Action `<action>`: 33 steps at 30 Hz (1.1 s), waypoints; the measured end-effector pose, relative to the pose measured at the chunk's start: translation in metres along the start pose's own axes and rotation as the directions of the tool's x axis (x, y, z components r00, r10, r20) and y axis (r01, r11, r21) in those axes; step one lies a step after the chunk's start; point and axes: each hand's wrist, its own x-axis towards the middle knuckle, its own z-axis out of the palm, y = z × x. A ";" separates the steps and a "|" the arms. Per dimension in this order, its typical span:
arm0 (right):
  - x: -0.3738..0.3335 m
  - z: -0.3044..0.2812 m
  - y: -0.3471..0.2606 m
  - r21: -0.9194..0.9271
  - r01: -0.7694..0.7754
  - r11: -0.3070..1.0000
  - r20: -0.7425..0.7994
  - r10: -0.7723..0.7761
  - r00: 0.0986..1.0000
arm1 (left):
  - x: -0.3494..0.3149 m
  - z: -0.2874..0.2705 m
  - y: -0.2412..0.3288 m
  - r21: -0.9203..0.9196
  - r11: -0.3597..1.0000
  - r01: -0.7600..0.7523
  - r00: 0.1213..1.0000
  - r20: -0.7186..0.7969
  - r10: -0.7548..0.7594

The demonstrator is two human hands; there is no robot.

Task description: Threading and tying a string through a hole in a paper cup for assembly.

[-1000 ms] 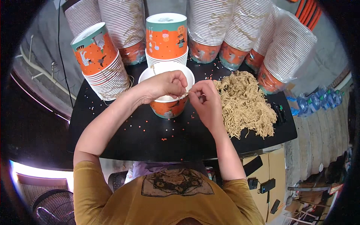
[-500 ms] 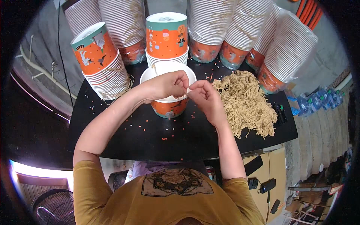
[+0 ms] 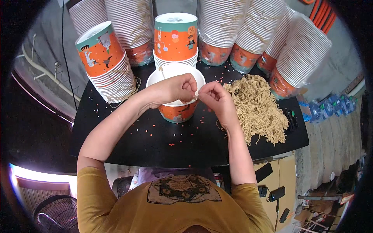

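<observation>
In front of me on the dark table stands an open paper bucket (image 3: 176, 113), orange with a dark figure below and white inside. Thin tan cord (image 3: 161, 70) shows at its far left rim, seemingly passing through it. My left hand (image 3: 176, 90) reaches across the opening, its thumb and fingers pinched at the right rim. Opposite it, my right hand (image 3: 217, 100) pinches too, its fingertips almost touching the left ones. A short piece of cord shows between the fingertips at the rim; its end is hidden. Right of my right hand lies a heap of tan cords (image 3: 258, 110).
Behind the bucket rises an upside-down stack of orange buckets (image 3: 175, 40); another stack (image 3: 101, 58) with cords leans at left. Several plastic-wrapped stacks (image 3: 219, 31) line the back. Small confetti dots (image 3: 171, 144) and a dark tool (image 3: 290, 118) lie on the table (image 3: 155, 153).
My right fingertips have shifted slightly down against the rim, and a thin loop of cord now shows beside my right wrist. The whole view has moved a little.
</observation>
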 end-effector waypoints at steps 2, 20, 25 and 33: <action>-0.001 -0.002 -0.005 0.015 -0.131 0.991 0.009 0.130 0.991 | -0.001 0.000 0.000 -0.006 1.000 0.004 1.000 -0.008 -0.004; -0.010 0.021 0.013 -0.537 0.143 0.832 -0.162 -0.267 0.950 | -0.014 0.011 0.007 0.340 0.935 -0.099 0.977 -0.148 0.157; -0.010 0.025 0.015 -0.438 0.063 0.897 -0.198 -0.164 0.966 | -0.019 0.012 0.006 0.451 0.873 -0.184 0.954 -0.133 0.270; -0.012 0.027 0.015 -0.373 0.035 0.927 -0.215 -0.123 0.969 | -0.033 0.018 0.003 0.538 0.839 -0.084 0.918 -0.285 0.275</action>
